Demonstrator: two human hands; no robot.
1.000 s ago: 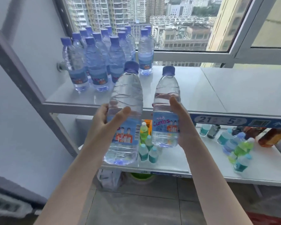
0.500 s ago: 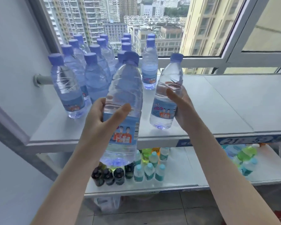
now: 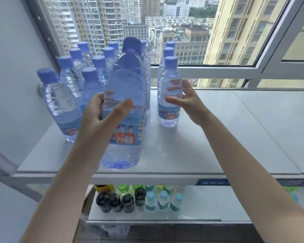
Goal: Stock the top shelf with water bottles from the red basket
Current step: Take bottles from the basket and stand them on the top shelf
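Observation:
My left hand (image 3: 100, 118) grips a clear water bottle (image 3: 128, 92) with a blue cap and blue label, upright over the front of the white top shelf (image 3: 218, 135). Its base is at the shelf's front edge; I cannot tell if it touches. My right hand (image 3: 191, 104) curls round a second water bottle (image 3: 168, 79) that stands on the shelf, in front of two more in a row. Several matching bottles (image 3: 60, 100) stand clustered at the shelf's back left. The red basket is out of view.
The right half of the top shelf is bare. A window frame (image 3: 218, 72) runs just behind the shelf and a grey wall (image 3: 11, 85) closes its left end. On the lower shelf stand small dark bottles (image 3: 123, 202) and light blue-capped ones (image 3: 163, 200).
Both hands moved up and forward over the top shelf. The right bottle went from being held at the front edge to standing deeper on the shelf; the left bottle rose above the edge.

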